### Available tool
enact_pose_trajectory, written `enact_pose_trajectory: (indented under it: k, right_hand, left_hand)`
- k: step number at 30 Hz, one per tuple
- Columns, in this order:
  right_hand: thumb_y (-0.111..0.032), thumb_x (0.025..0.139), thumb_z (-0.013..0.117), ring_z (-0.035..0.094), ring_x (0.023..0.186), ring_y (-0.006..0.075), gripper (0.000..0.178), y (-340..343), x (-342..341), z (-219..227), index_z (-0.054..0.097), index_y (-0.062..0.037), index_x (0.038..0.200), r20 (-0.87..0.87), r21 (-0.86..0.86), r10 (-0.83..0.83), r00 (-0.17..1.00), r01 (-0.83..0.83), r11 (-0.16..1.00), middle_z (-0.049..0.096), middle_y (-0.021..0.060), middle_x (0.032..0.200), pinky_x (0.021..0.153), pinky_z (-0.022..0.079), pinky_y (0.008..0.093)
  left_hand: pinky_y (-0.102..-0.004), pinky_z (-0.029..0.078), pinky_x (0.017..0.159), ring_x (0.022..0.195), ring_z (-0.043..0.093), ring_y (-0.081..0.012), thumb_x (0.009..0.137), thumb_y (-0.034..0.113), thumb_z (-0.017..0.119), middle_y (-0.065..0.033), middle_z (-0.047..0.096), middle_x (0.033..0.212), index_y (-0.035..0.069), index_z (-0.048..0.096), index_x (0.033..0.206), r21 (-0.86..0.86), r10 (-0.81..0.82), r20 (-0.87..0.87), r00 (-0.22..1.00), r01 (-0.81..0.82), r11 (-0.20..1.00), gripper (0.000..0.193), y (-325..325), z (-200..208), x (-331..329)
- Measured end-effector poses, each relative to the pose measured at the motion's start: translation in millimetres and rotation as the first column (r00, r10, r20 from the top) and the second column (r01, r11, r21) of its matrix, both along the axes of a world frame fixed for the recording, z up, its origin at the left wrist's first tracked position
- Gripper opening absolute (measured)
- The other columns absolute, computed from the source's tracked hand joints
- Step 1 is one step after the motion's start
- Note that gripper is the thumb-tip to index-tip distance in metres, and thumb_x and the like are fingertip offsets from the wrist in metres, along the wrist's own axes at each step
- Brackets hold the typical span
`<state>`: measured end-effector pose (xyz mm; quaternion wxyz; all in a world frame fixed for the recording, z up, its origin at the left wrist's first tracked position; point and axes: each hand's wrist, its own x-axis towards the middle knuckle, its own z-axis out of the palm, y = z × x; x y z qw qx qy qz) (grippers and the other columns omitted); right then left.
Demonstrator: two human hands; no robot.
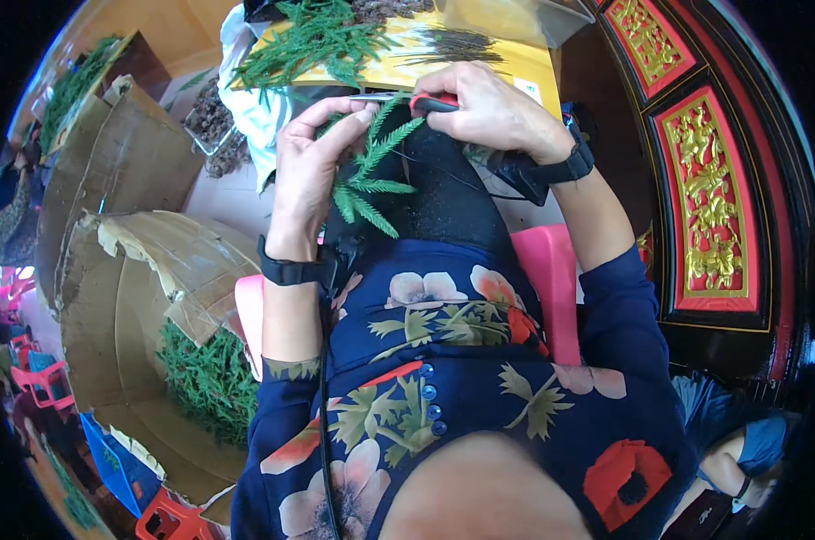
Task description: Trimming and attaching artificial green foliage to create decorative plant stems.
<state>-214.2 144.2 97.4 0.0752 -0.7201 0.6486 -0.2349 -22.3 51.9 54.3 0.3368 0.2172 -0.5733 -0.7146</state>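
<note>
My left hand [310, 166] pinches a green artificial fir sprig [369, 166] between thumb and forefinger, and its fronds hang down over my lap. Closed around the red-and-black handle of a hand tool [434, 103] is my right hand [507, 112]. The tool's slim metal end points left, up to the left fingertips at the top of the sprig. Whether it is scissors or pliers I cannot tell, as my fingers cover much of it. Both hands are above my knees, just before the yellow table [398, 67].
A pile of green sprigs [313, 45] and a bundle of thin dark wires [457, 45] lie on the table. At left stands a torn cardboard box [110, 315] with more greenery [209, 378] inside. Red panels with gold carving [709, 198] line the right side. Another person's arm [732, 463] shows at lower right.
</note>
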Motion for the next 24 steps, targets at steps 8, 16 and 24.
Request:
enact_pose_trajectory:
  k: [8, 16, 24]
  right_hand:
    - [-0.024, 0.079, 0.057, 0.058, 0.069, 0.0265, 0.029, 0.5, 19.0, -1.6, 0.063, -0.0007, 0.096, 0.09, 0.231, -0.192, 0.977, 0.167, 0.958, 0.062, 0.0148, 0.074, 0.066, 0.045, 0.0337]
    - [-0.025, 0.082, 0.058, 0.061, 0.078, 0.0317, 0.028, 18.6, 44.3, -7.1, 0.062, -0.0004, 0.097, 0.194, 0.147, -0.273, 0.942, 0.247, 0.958, 0.063, 0.0183, 0.082, 0.073, 0.046, 0.0366]
    - [-0.023, 0.082, 0.057, 0.061, 0.084, 0.0346, 0.027, 16.0, 43.4, -18.8, 0.062, 0.0001, 0.096, 0.143, 0.155, -0.318, 0.937, 0.296, 0.943, 0.063, 0.0196, 0.085, 0.077, 0.047, 0.0396]
  left_hand:
    - [-0.0163, 0.035, 0.053, 0.058, 0.047, -0.002, 0.081, 0.008, 0.066, 0.0032, 0.06, 0.071, 0.001, 0.068, 0.088, -0.227, 0.327, -0.035, 0.944, -0.326, 0.918, 0.01, 2.3, -11.9, -8.6]
    - [-0.0156, 0.032, 0.051, 0.057, 0.045, -0.0006, 0.082, 0.007, 0.065, 0.0044, 0.058, 0.069, 0.0, 0.067, 0.09, -0.17, 0.35, -0.092, 0.932, -0.361, 0.917, 0.011, 1.9, -8.6, -8.5]
    - [-0.0159, 0.032, 0.051, 0.057, 0.045, -0.0007, 0.082, 0.008, 0.065, 0.0041, 0.058, 0.069, 0.0, 0.067, 0.09, -0.257, 0.375, -0.086, 0.923, -0.384, 0.887, 0.011, 6.5, -3.6, -6.6]
